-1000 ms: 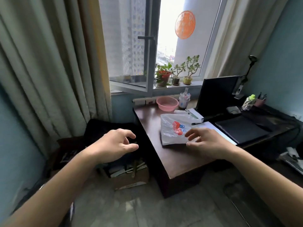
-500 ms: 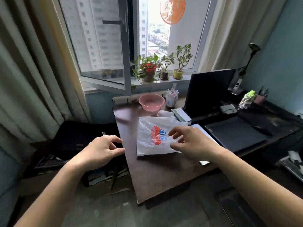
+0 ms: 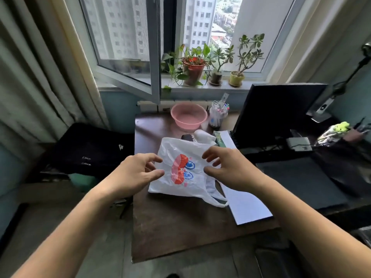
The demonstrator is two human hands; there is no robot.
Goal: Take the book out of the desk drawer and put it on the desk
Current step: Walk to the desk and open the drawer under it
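A dark brown wooden desk fills the middle of the head view. On it lies a white plastic bag with a red and blue print. My left hand hovers at the bag's left edge, fingers apart and empty. My right hand is over the bag's right side, fingers spread, holding nothing. A white sheet or flat white book lies under the bag's right side. No drawer and no book from a drawer can be seen.
A pink basin and a cup of pens stand at the desk's back. A dark monitor stands to the right, with a black pad in front. Potted plants line the sill. A black bag sits left.
The view has moved closer and over the desk. Both hands have come forward and inward to the two sides of the plastic bag; the left was off the desk before.
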